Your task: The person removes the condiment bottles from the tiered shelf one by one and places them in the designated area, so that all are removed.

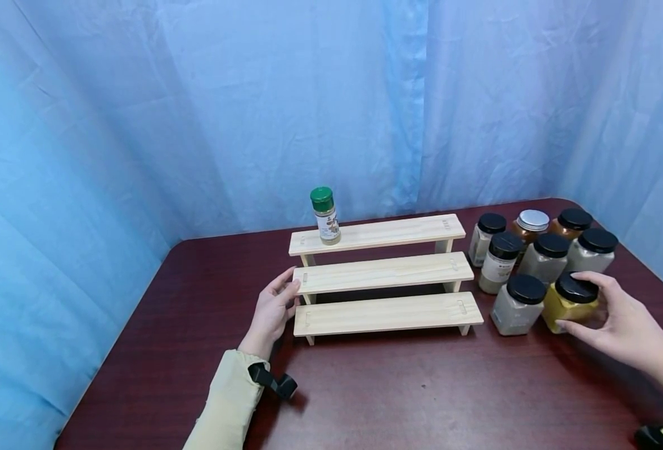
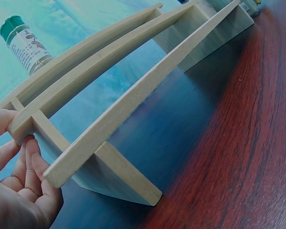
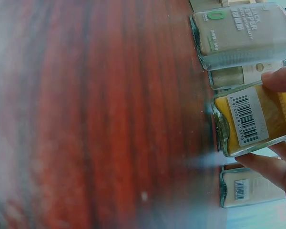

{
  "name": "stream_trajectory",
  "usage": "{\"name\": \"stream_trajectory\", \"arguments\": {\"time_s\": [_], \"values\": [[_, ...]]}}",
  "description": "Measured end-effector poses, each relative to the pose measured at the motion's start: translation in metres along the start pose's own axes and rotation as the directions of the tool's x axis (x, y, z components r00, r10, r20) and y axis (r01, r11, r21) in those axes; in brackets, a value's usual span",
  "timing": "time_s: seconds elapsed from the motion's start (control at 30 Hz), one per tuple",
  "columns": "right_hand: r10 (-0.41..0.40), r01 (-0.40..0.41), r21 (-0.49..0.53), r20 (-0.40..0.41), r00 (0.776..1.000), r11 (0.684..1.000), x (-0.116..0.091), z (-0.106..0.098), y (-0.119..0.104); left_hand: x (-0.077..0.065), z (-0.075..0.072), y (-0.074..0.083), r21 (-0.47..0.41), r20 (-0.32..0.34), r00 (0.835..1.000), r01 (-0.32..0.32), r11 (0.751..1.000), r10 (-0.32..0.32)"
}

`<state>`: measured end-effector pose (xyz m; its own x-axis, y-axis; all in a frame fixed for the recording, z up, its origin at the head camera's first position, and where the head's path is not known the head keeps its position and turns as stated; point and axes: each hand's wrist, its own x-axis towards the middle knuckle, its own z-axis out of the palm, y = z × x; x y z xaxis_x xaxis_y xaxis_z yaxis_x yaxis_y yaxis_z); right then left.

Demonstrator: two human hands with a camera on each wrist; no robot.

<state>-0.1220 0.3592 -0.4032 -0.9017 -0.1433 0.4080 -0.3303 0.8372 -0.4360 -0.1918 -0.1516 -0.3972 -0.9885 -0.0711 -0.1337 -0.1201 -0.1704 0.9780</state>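
Note:
My left hand [image 1: 273, 307] holds the left end of the middle board of a three-tier wooden spice rack [image 1: 384, 273]. In the left wrist view its thumb lies on top of the board, with the fingers below. At the right, my right hand [image 1: 618, 319] grips a square glass jar of yellow spice [image 3: 248, 117] with a black lid, thumb on one side and fingers on the other. It looks slightly tilted beside its neighbours; whether its base touches the table I cannot tell. A green-capped spice bottle [image 1: 326, 219] stands upright on the top tier's left end.
Around the yellow jar stand several other jars, among them a pale grey black-pepper jar [image 1: 518, 306], a black-capped shaker [image 1: 498, 265] and a silver-lidded jar [image 1: 530, 225]. The dark red table [image 1: 421, 387] reaches back to blue curtains [image 1: 286, 112].

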Motion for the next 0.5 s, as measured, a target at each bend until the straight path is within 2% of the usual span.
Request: {"name": "stream_trajectory", "arguments": {"time_s": [0.27, 0.5], "values": [[-0.003, 0.003, 0.002, 0.02, 1.0, 1.0, 0.0016, 0.0031, 0.0013, 0.0, -0.0001, -0.0002, 0.008, -0.002, 1.0, 0.002, 1.0, -0.002], [0.046, -0.046, -0.001, 0.025, 0.999, 0.999, 0.0013, 0.0019, 0.0033, 0.0008, 0.0001, -0.0004, 0.016, 0.009, 1.0, -0.003, 1.0, 0.003]]}}
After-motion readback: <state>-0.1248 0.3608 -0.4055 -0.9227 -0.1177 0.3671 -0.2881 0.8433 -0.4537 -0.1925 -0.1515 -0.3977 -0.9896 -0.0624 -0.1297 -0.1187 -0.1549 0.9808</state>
